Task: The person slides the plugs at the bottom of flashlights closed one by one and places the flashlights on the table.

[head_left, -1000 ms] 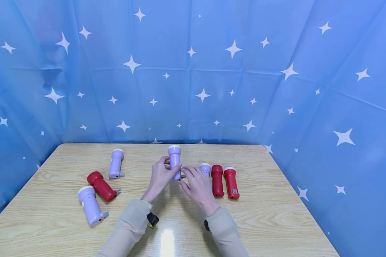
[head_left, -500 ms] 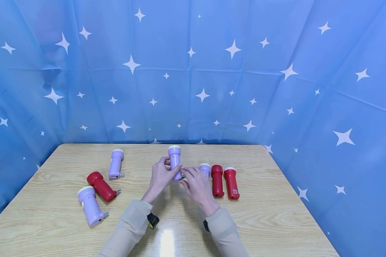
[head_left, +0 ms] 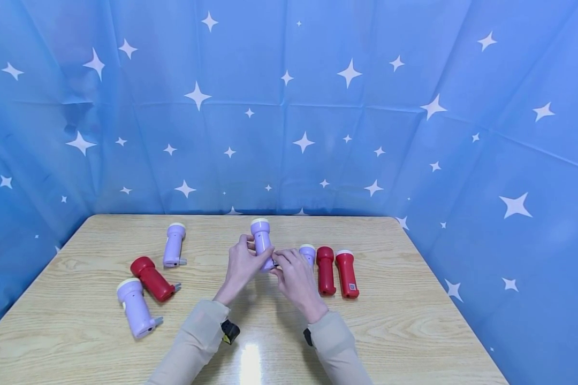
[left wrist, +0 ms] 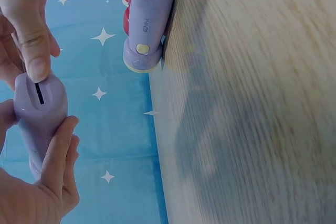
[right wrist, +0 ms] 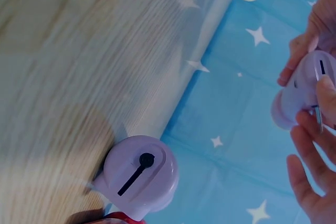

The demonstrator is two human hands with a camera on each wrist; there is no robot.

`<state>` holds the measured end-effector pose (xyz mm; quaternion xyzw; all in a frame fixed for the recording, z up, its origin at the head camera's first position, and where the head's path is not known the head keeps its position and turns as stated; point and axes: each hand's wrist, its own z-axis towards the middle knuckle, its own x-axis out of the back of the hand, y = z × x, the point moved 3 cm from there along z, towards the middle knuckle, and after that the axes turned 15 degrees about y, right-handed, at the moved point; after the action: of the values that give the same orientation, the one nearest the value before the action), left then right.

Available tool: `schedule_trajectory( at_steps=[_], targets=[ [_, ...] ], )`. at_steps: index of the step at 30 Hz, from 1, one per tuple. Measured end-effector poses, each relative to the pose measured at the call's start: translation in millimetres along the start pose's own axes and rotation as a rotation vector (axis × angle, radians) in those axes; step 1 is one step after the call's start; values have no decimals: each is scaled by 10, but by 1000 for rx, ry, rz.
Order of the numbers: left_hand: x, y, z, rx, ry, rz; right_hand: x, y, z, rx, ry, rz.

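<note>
My left hand [head_left: 241, 264] grips a lilac flashlight [head_left: 261, 232] by its body, white-rimmed head pointing up and away, above the middle of the table. At the flashlight's base, my right hand [head_left: 296, 280] pinches around a small metal plug [right wrist: 318, 119] that sticks out sideways. In the left wrist view, a right fingertip [left wrist: 38, 69] presses at the end of a dark slot [left wrist: 39, 93] in the base. Just right of my right hand, a second lilac flashlight [head_left: 307, 252] lies partly hidden behind it.
Two red flashlights, one dark-headed [head_left: 325, 271] and one white-rimmed [head_left: 348, 275], lie at right. On the left are a lilac flashlight [head_left: 174, 246], a red one [head_left: 153, 279] and another lilac one [head_left: 137, 310], plugs sticking out. A starry blue curtain [head_left: 289, 133] hangs behind the table [head_left: 404, 331].
The held flashlight has tilted slightly, and my right fingers have shifted a little at its base, where less of the plug shows in the head view. The other flashlights lie unmoved.
</note>
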<state>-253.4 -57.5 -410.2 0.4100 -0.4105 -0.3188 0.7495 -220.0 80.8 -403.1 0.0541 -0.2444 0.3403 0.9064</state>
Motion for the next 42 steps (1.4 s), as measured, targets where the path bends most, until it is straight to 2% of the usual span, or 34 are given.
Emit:
schedule_trajectory(
  at_steps=[16, 42],
  targets=[
    [0, 32, -14, -14, 6, 31, 4, 2, -1, 2, 13, 2],
    [5, 43, -12, 4, 7, 74, -7, -6, 5, 4, 4, -27]
  ],
)
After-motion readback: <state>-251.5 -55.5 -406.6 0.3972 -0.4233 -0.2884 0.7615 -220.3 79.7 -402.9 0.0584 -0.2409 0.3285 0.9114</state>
